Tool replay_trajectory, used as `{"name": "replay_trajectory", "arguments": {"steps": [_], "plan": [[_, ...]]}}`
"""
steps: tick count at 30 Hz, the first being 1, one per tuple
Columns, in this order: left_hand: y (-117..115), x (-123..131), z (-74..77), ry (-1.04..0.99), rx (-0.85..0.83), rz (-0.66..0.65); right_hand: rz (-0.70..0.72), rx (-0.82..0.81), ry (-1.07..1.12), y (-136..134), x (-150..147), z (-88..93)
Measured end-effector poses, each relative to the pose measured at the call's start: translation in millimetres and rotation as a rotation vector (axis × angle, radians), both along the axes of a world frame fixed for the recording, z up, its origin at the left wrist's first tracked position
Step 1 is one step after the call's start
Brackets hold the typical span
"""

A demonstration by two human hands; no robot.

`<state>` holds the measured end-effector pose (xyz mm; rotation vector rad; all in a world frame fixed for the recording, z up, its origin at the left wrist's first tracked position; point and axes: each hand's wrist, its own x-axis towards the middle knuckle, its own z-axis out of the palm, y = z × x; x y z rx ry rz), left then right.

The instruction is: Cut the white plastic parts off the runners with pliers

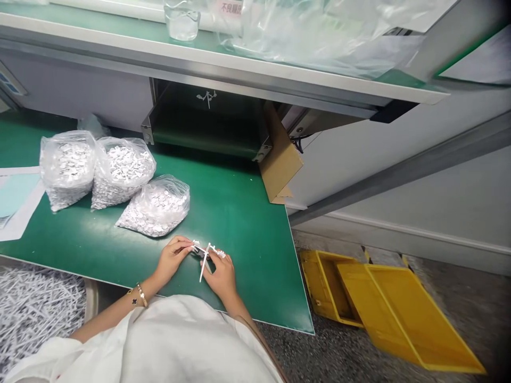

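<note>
Between my two hands, just above the green tabletop (pixel 247 255), is a white plastic molding sprue (pixel 204 261) with thin branches and small parts at their ends. My left hand (pixel 171 260) pinches the tip of its left branch. My right hand (pixel 221 274) grips it from the right, fingers curled behind the branches and thumb near the stem. Past my left hand lies a clear bag of small white plastic pieces (pixel 157 207). Another similar sprue (pixel 207 98) lies on the dark conveyor belt (pixel 207 127) at the back.
Two more filled bags, a left one (pixel 67 167) and a middle one (pixel 122 170), stand at the back left by a paper sheet (pixel 24 213). Bare sprues fill a container (pixel 91 300) at lower left. A cardboard piece (pixel 279 165) flanks the conveyor. Yellow bins (pixel 403 314) sit on the right floor.
</note>
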<state>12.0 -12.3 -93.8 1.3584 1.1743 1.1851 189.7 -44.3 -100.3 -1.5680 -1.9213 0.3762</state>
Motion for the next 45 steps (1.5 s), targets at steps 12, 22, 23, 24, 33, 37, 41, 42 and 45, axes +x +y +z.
{"name": "replay_trajectory", "arguments": {"steps": [12,22,23,24,33,37,41,42,45], "plan": [[-2,2,2.5,0.003,0.062,-0.011,0.018,0.03,0.03,1,3,-1.3],[-2,2,2.2,-0.06,-0.001,0.037,0.042,0.016,0.002,-1,1,1.9],[-3,2,2.1,-0.087,-0.037,0.041,0.048,0.016,-0.006,-1,0,2.5],[-3,2,2.1,-0.116,-0.079,0.043,0.049,0.018,-0.014,-1,0,2.8],[-3,4,6.4,-0.151,-0.19,0.129,-0.014,0.074,-0.094,-3,-1,-3.6],[-2,3,3.7,-0.149,-0.217,0.139,-0.077,0.057,-0.004,-2,-2,-4.1],[3,1,13.5,-0.211,-0.26,0.221,-0.119,0.038,0.135,-2,-1,-1.7],[6,-1,19.9,-0.22,-0.258,0.239,-0.109,0.041,0.146,-3,0,-0.9],[12,-6,43.5,-0.215,-0.238,0.236,-0.092,0.043,0.142,-5,2,1.5]]}}
